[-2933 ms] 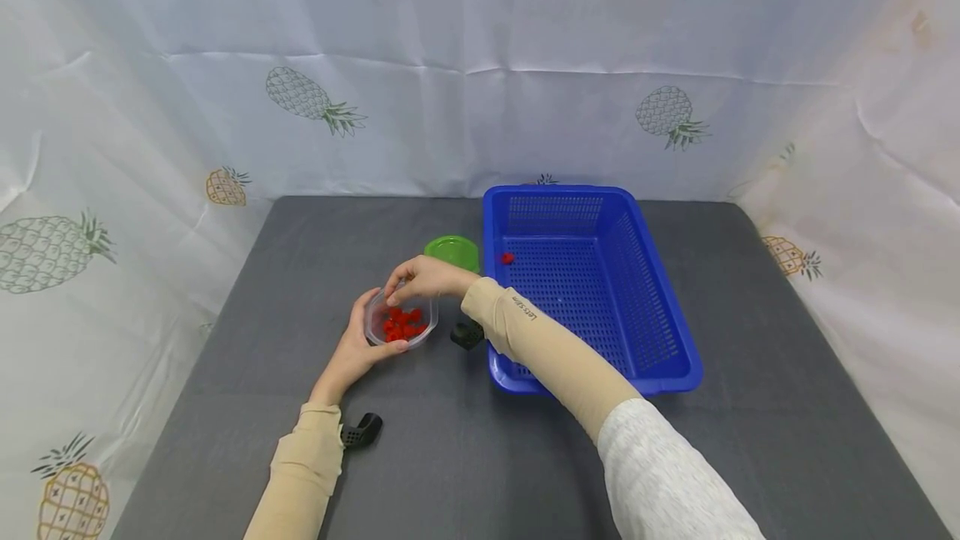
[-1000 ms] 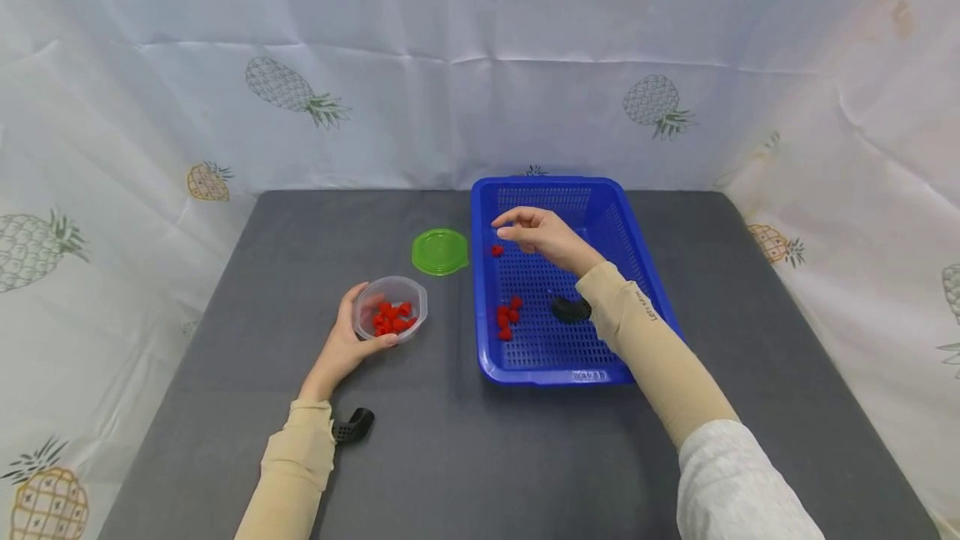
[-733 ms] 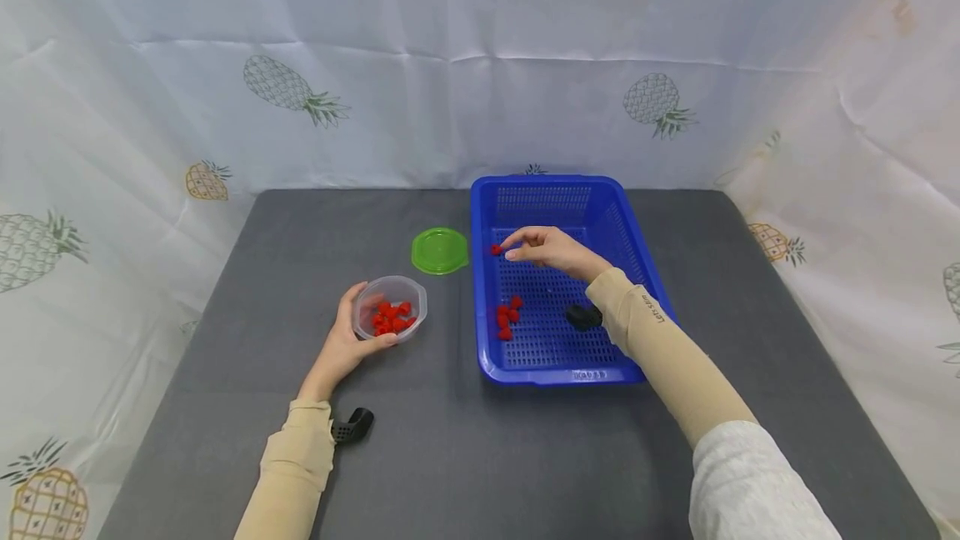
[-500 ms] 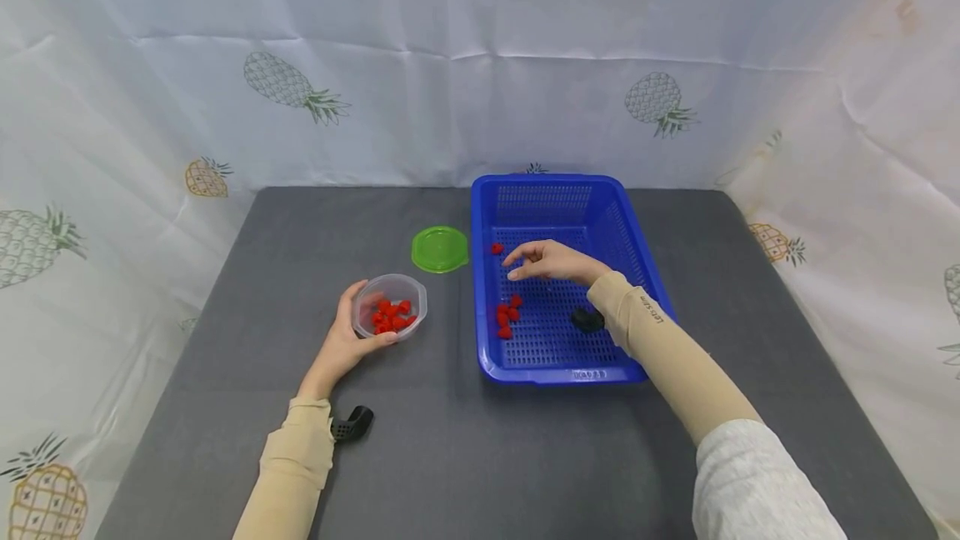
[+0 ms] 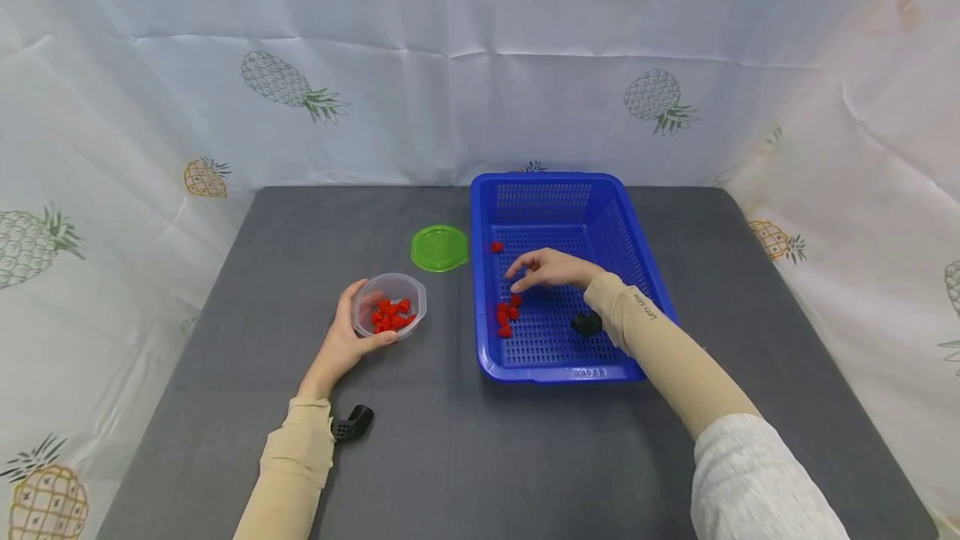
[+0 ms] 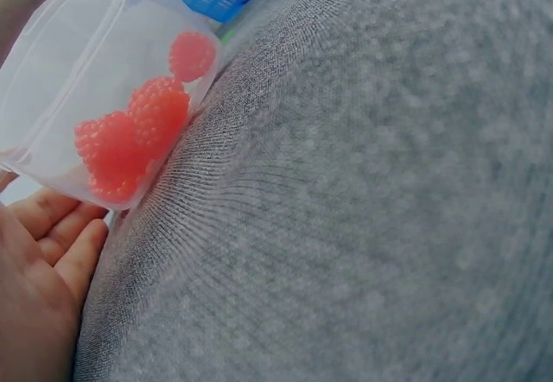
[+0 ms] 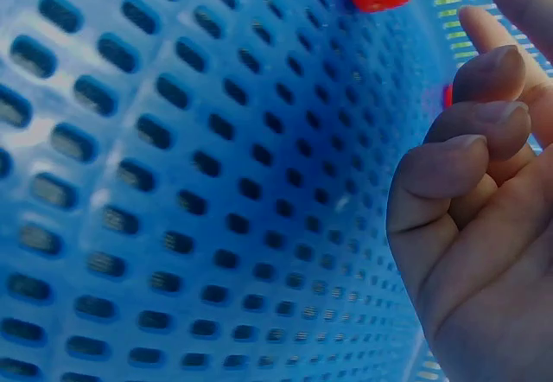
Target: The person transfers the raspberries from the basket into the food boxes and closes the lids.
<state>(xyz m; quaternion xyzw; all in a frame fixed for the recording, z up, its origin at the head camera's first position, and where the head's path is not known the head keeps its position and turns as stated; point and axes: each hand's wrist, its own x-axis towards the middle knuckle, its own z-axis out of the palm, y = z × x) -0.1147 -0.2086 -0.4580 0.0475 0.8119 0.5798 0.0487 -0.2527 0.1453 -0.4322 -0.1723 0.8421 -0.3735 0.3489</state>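
Raspberries (image 5: 502, 318), probably light and soft, are lying along the basket's (image 5: 543, 375) left edge, seemingly best pinched gently by their sides. The right hand (image 5: 553, 268) is hovering near, thumb and forefinger apart; the left hand (image 5: 347, 350) is gripping the tub (image 5: 397, 287).

Grey table (image 5: 480, 457) bears blue basket (image 5: 543, 332), green lid (image 5: 439, 248).

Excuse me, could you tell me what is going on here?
A person's left hand holds a clear plastic container with some raspberries in it. The right hand is inside the blue basket, its fingertips close to a cluster of raspberries, with none visible in its grasp. One more raspberry lies farther back in the basket. A green lid lies on the table, off the container.
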